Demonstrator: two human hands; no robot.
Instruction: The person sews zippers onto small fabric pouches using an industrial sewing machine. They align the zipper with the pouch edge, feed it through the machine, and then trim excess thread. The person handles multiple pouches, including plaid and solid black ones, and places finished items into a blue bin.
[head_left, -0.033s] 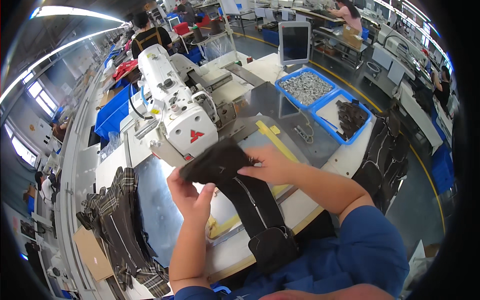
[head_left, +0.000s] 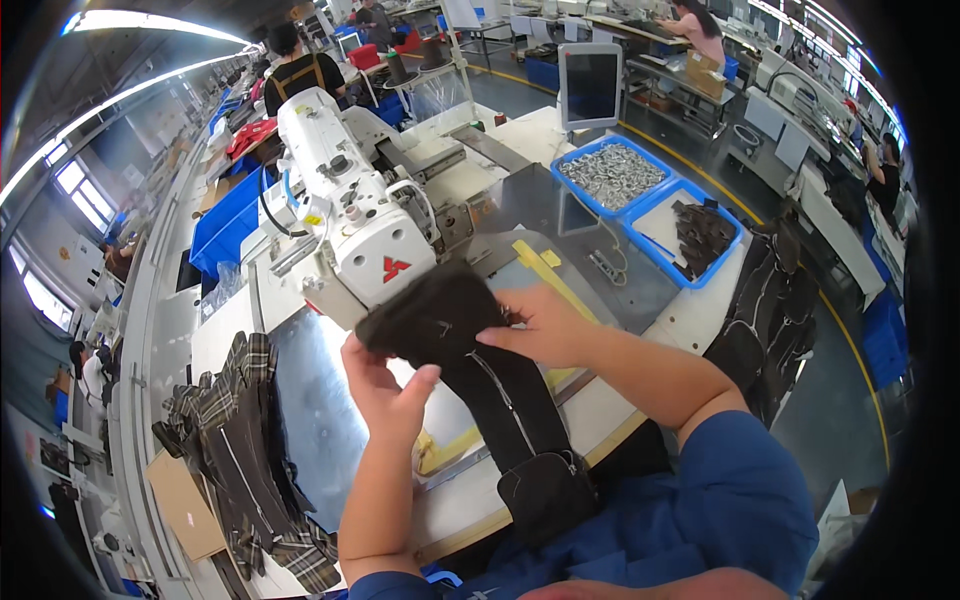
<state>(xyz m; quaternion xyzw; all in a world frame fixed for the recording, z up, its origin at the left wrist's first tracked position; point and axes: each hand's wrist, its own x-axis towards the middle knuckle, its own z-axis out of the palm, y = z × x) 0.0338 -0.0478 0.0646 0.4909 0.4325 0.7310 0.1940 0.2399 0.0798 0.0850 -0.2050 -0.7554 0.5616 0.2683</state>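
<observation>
A dark brown garment piece (head_left: 505,400) with a silver zipper runs from the sewing machine's front down to my lap. Its lower end carries a zipped pocket (head_left: 545,490); the far end is folded into a wide flap (head_left: 430,315). My right hand (head_left: 545,328) pinches the flap's right side between thumb and fingers. At the flap's lower left edge, my left hand (head_left: 388,395) has its thumb spread away while its fingertips touch the cloth, partly hidden under it. Just beyond the flap stands the white sewing machine head (head_left: 375,255), its needle area out of sight.
Plaid and dark zippered pieces (head_left: 245,450) are stacked at left beside a cardboard sheet (head_left: 185,505). To the right stand blue trays, one of metal pieces (head_left: 612,175), one of dark scraps (head_left: 700,235). More dark pieces (head_left: 765,310) hang at far right. A screen (head_left: 590,85) stands behind.
The flap has shifted slightly toward me and tilted. My left hand has dropped a little, its thumb farther from the cloth. The right hand keeps nearly the same place.
</observation>
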